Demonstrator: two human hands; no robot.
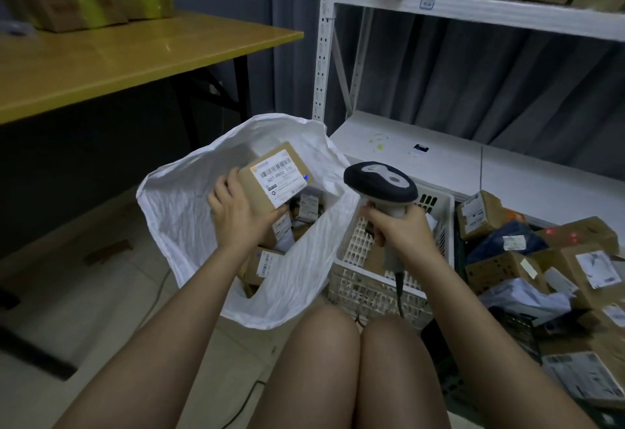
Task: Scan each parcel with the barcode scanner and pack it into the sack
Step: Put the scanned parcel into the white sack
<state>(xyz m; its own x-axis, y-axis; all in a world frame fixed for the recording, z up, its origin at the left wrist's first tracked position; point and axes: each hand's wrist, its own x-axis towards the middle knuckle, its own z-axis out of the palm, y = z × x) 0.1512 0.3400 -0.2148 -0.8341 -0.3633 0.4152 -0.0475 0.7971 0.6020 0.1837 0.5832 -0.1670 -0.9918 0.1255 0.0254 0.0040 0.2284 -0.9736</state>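
My left hand (236,215) grips a small brown cardboard parcel (275,176) with a white barcode label, held over the open mouth of the white sack (182,212). Several labelled parcels lie inside the sack (267,262). My right hand (402,229) grips the handle of a grey and black barcode scanner (380,183), its head turned toward the held parcel. A small blue light spot shows on the parcel's right edge. The scanner's cable hangs down past my knee.
A white plastic crate (368,279) stands right of the sack. A pile of boxes and poly bags (541,259) lies at the far right. A white metal shelf rack (473,9) stands behind, a yellow table (118,56) with wrapped boxes at left.
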